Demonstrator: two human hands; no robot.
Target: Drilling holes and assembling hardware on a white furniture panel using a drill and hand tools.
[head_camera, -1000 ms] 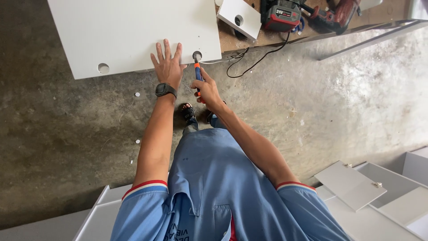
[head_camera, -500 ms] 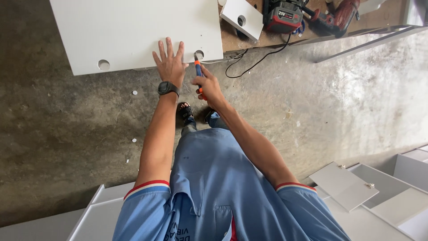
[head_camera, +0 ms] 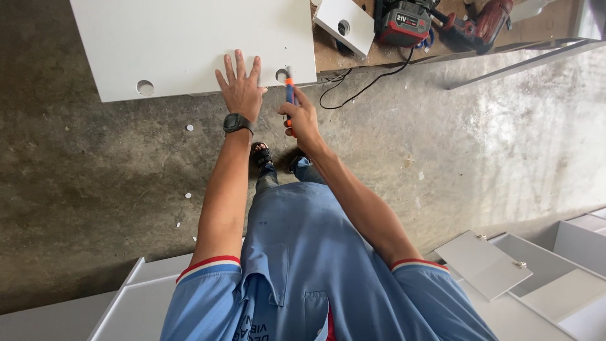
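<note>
Upper centre of the frame, the right hand has its fingers clenched around a screwdriver, long axis vertical, tip pointing up at a hole in the white panel. The left hand lies flat on the panel, fingers released and spread.

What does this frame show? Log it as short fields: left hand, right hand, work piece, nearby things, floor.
left hand: left hand flat on the white panel, fingers spread
right hand: right hand grips a screwdriver, tip at the panel's corner hole
nearby things: cordless drill, black cable, small white board
floor: bare concrete
</note>
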